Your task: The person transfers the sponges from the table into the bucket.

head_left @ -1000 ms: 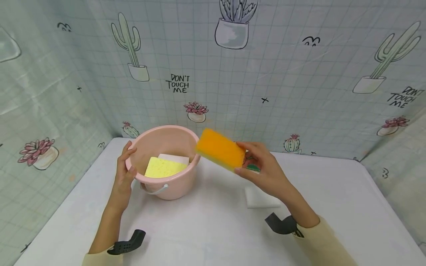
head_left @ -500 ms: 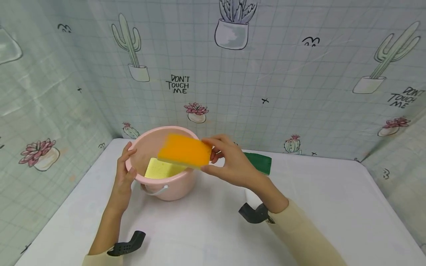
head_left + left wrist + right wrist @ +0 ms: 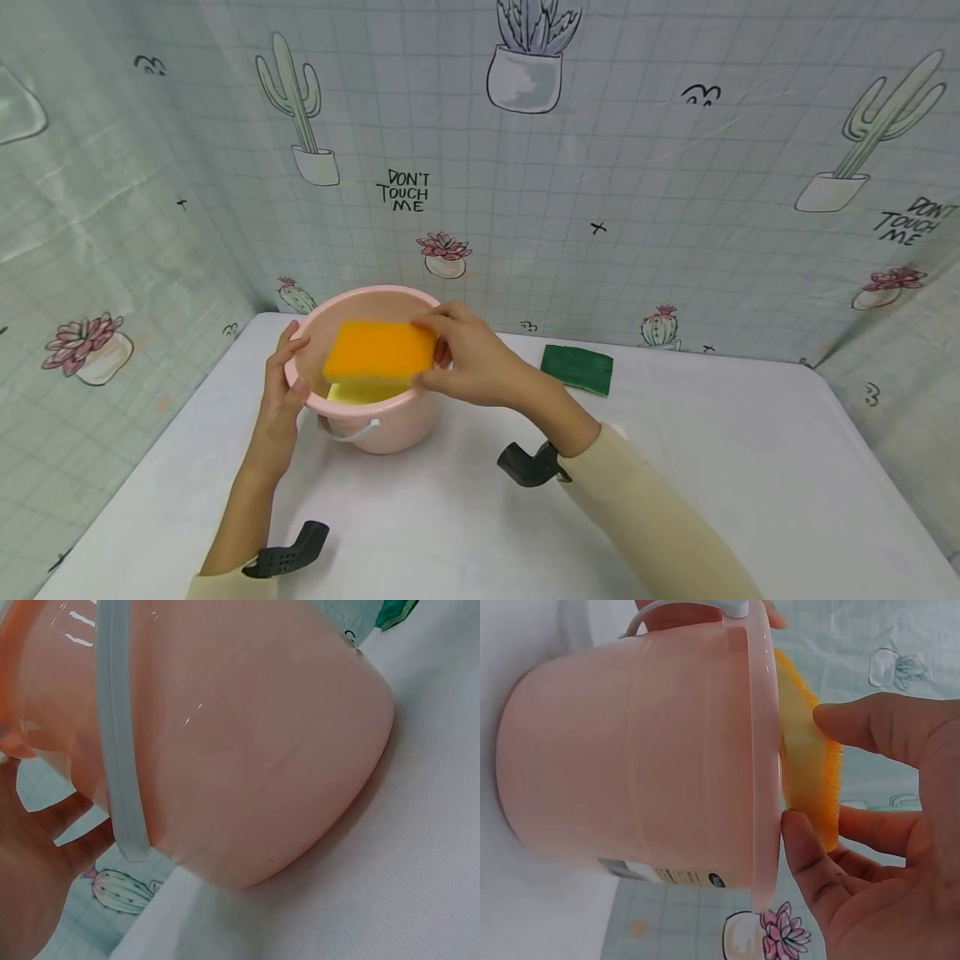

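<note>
Left hand (image 3: pixel 281 392): holding the bucket's rim at its left side, fingers bent over the edge; the grip presumably steadies it. Black bracket (image 3: pixel 288 554) on that wrist, with a cream sleeve (image 3: pixel 232 587) behind.

Pink bucket (image 3: pixel 405 427): upright, directly to the right of the left hand, mouth facing up between both hands. White handle (image 3: pixel 116 735), lowered against the outer wall near the left hand's fingers, which probably keeps the mouth unobstructed.

Yellow sponge (image 3: pixel 360 393): inside the bucket, below and left of the right hand's fingertips; mostly covered from above.

Orange sponge (image 3: pixel 375 346): over the bucket's mouth, extending left from the right hand; pale underside. Whether it touches the rim cannot be told.

Right hand (image 3: pixel 480 358): narrow, pinching the sponge's right end between thumb and fingers, a hold that seems to leave most of the block free above the opening. Second black bracket (image 3: pixel 528 465) at its wrist.

Green pad (image 3: pixel 577 369): flat, right of the right hand, well apart from the bucket.

Surface: white table (image 3: pixel 720 467) beneath both hands. Room: pale checked curtain (image 3: pixel 540 183) beyond the hands, printed with cacti and "DON'T TOUCH ME".
</note>
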